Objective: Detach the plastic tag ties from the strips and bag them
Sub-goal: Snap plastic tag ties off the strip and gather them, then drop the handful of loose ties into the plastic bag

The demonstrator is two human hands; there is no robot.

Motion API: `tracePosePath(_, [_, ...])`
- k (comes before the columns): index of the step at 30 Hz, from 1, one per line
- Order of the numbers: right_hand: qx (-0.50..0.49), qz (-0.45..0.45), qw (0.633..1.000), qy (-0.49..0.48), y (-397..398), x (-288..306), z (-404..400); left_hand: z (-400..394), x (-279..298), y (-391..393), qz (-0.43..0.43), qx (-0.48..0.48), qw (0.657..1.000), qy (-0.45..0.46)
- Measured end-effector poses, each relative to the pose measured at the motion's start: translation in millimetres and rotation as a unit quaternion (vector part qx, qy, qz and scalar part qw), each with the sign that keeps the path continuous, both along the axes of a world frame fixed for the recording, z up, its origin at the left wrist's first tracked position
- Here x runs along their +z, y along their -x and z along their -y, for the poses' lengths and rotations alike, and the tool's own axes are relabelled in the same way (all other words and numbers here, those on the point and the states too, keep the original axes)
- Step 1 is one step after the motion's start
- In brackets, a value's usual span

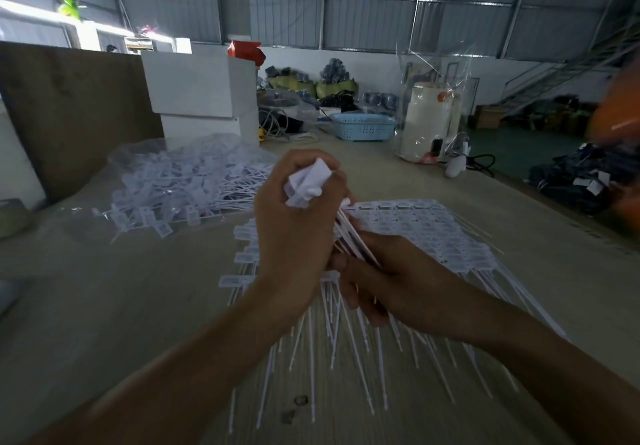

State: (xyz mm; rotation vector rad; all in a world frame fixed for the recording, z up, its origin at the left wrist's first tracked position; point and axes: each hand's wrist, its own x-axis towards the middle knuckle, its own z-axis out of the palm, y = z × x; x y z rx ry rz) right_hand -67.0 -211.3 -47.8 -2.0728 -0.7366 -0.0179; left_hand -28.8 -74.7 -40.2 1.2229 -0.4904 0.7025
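Many loose ties (180,185) already lie in the clear bag (138,157), left of the strips (415,230) on the counter (104,306). Left hand (294,223) grasps a bundle of detached ties (308,181); right hand (388,278) pinches its tails. Plenty of strips remain.

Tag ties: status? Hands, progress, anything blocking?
Left hand grips a bunch of detached tag ties; right hand holds their tails. Strips still piled beneath. Clear bag of ties at left, path unobstructed.
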Motion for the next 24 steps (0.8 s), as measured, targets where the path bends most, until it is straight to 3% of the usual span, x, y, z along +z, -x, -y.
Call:
tracePosePath(5, [-0.054, 0.019, 0.998, 0.023, -10, -7, 13, -24, 9, -23, -0.051, 0.004, 0.992, 0.118])
tracePosePath(8, [-0.083, 0.012, 0.996, -0.032, -14, -7, 9, -26, 2, -29, -0.109, -0.041, 0.984, 0.138])
tracePosePath(15, [-0.133, 0.052, 0.989, -0.035, -14, -2, 10, -23, -9, -32, -0.086, -0.003, 0.996, 0.005])
tracePosePath(19, [-0.136, 0.127, 0.982, 0.033, -18, -4, 16, -21, -4, -39, -0.078, 0.012, 0.995, -0.053])
tracePosePath(24, [-0.171, 0.204, 0.961, 0.08, -28, -6, 31, -36, 9, -67, -0.132, -0.063, 0.971, -0.188])
